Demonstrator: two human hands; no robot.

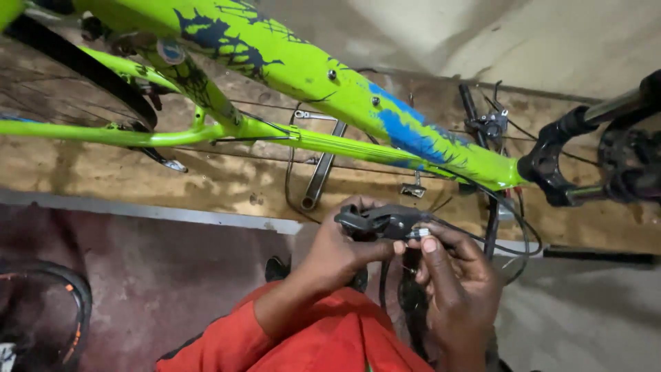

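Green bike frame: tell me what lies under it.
Under the green bike frame lie a wooden board, a long spanner and black cables. The frame tube covers the spanner's top.

A person in a bright orange-red garment, seen from above; both the left hand [337,251] and right hand [458,282] are bare.

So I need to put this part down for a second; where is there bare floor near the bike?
Bare floor lies left of the left hand, between the metal strip and tyre. Crowded: cables beside the right hand, under the green frame.
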